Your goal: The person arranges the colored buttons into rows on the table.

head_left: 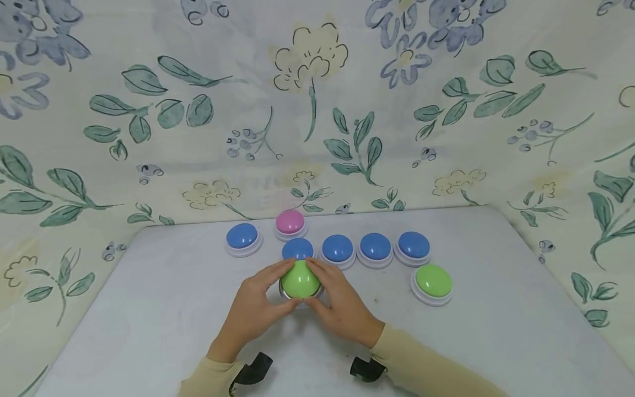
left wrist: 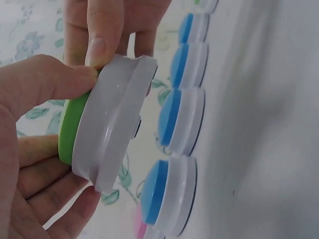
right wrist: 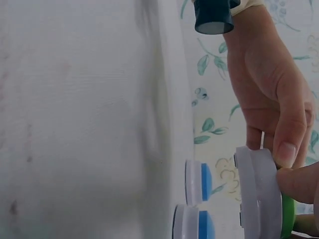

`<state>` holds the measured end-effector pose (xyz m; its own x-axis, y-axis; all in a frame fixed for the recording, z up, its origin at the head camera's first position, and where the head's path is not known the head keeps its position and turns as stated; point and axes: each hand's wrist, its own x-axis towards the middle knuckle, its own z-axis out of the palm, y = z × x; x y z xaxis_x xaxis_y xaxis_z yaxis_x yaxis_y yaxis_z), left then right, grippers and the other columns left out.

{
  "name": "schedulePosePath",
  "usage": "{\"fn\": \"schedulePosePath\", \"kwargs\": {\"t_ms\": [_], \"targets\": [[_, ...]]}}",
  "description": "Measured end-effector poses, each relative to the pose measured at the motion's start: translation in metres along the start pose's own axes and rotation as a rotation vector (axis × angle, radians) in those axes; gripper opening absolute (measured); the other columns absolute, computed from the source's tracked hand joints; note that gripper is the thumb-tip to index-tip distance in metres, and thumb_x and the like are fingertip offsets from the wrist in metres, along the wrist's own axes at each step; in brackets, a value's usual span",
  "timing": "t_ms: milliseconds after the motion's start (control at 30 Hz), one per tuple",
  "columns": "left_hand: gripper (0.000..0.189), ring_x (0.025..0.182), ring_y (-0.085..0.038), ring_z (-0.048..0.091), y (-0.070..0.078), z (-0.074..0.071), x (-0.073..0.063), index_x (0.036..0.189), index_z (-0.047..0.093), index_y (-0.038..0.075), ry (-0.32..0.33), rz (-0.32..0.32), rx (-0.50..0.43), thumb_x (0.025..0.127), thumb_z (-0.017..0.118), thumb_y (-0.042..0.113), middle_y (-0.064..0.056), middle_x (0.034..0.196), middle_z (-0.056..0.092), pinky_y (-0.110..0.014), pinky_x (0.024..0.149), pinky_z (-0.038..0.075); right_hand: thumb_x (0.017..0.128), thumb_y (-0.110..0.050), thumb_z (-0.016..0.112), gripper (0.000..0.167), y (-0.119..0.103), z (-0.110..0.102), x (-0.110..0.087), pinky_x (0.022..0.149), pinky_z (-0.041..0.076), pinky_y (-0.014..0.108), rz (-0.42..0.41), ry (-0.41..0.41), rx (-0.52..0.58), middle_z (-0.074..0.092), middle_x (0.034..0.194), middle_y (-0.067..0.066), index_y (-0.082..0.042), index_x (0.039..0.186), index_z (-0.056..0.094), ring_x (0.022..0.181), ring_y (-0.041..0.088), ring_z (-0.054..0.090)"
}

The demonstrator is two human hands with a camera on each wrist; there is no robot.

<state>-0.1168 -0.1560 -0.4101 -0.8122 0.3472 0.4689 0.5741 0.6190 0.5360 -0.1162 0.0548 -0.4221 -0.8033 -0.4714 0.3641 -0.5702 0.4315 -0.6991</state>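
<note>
A green push button [head_left: 300,279] with a round white base is held up between both hands. My left hand [head_left: 258,300] grips its left side, thumb at the near edge and fingers round the far side. From the right, my right hand [head_left: 342,300] grips it the same way, the two thumbs nearly meeting. In the left wrist view, the white base [left wrist: 112,119] shows side-on, off the table, with both thumbs at the edge of the green dome. Just beyond it in the head view sits a blue button [head_left: 297,248], partly hidden.
Several blue buttons [head_left: 375,247] stand in a row on the white table [head_left: 149,309]. A pink button [head_left: 290,223] is behind the row, another blue button [head_left: 242,237] to the left, and a second green button [head_left: 434,281] at right. Flowered cloth [head_left: 307,160] hangs behind.
</note>
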Motion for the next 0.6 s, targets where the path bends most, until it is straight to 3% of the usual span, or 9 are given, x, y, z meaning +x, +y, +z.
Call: {"fn": "schedulePosePath", "kwargs": {"t_ms": [300, 600], "targets": [[0.070, 0.125, -0.032, 0.060, 0.013, 0.017, 0.007, 0.136, 0.061, 0.001, -0.030, -0.008, 0.012, 0.074, 0.090, 0.017, -0.012, 0.136, 0.063, -0.044, 0.104, 0.050, 0.096, -0.015, 0.068, 0.067, 0.013, -0.011, -0.015, 0.116, 0.036, 0.046, 0.005, 0.024, -0.030, 0.037, 0.157, 0.019, 0.003, 0.152, 0.036, 0.144, 0.032, 0.037], [0.070, 0.127, -0.030, 0.059, 0.023, 0.038, 0.014, 0.134, 0.061, -0.001, -0.051, 0.024, 0.003, 0.074, 0.090, 0.019, -0.014, 0.136, 0.062, -0.043, 0.105, 0.049, 0.094, -0.014, 0.070, 0.069, 0.026, -0.024, -0.030, 0.116, 0.036, 0.047, 0.005, 0.048, -0.044, 0.039, 0.155, 0.023, 0.005, 0.151, 0.037, 0.143, 0.035, 0.038]]}}
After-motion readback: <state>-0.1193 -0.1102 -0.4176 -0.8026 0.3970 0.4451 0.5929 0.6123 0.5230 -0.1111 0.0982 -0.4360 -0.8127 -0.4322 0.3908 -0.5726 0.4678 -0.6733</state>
